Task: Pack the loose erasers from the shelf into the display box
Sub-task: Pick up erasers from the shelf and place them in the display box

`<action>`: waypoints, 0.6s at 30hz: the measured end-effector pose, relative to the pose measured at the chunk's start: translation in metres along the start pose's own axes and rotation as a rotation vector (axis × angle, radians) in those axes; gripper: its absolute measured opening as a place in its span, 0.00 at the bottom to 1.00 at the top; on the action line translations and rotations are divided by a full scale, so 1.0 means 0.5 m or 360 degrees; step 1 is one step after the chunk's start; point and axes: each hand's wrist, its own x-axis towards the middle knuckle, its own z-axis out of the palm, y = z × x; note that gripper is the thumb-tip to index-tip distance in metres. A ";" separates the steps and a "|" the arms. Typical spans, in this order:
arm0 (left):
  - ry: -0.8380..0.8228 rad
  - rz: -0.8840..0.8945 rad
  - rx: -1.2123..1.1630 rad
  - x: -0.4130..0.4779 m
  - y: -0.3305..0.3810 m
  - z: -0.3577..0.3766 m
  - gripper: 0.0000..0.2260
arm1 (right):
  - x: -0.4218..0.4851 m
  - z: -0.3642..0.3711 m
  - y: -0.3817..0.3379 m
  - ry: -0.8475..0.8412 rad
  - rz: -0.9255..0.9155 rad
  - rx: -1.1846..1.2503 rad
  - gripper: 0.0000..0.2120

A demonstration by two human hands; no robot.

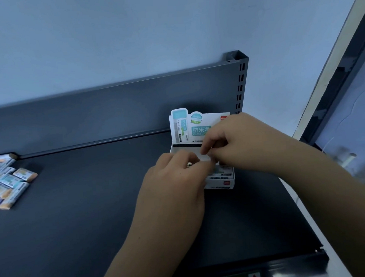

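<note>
Display box (221, 182) interior behind left hand (176, 182), right hand (237, 138); erasers (7, 183) partly beyond frame edge

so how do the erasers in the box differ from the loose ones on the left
The loose erasers lie bare on the shelf at its left; the boxed erasers sit in the display box at right. The loose ones are jumbled at mixed angles; the boxed ones are lined up. The left hand and right hand cover part of the boxed ones only. Both have printed wrappers.

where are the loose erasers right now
In the head view the loose erasers lie in a pile at the far left edge of the dark shelf, well apart from the display box right of centre.
</note>
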 end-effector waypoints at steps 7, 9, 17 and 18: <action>0.0026 -0.0019 0.0025 -0.003 -0.001 0.009 0.15 | -0.021 0.000 0.010 0.0175 -0.0117 0.0128 0.11; 0.0025 -0.0009 0.0037 -0.003 0.000 0.009 0.15 | -0.024 0.002 0.014 0.0169 -0.0146 0.0184 0.11; 0.0057 -0.0166 0.0177 0.003 0.024 0.006 0.23 | -0.005 0.012 0.040 0.0156 -0.0153 0.0547 0.12; 0.0074 -0.0186 0.0180 0.003 0.026 0.009 0.23 | -0.001 0.012 0.040 0.0150 -0.0149 0.0580 0.13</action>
